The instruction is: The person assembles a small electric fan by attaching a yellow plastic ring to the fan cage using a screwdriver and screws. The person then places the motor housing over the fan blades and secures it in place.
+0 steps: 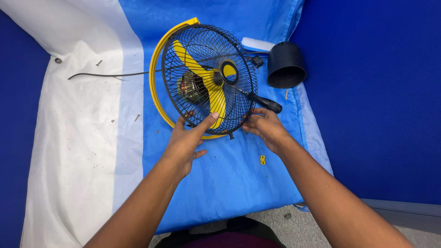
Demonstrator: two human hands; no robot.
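A round fan with a black wire grille (209,78), yellow blades and a yellow frame (156,69) lies on a blue and white tarp (220,174). My left hand (186,140) grips the grille's lower rim, thumb pressed on the wires. My right hand (264,126) holds the rim at the lower right, fingers curled around the wire edge beside a black handle (266,103). A small yellow clip (262,159) lies on the tarp just below my right hand.
A black cup-shaped housing (285,65) lies on its side right of the fan. The fan's black cord (105,75) runs left across the white part of the tarp. Loose screws (98,63) are scattered there. Blue walls stand at both sides.
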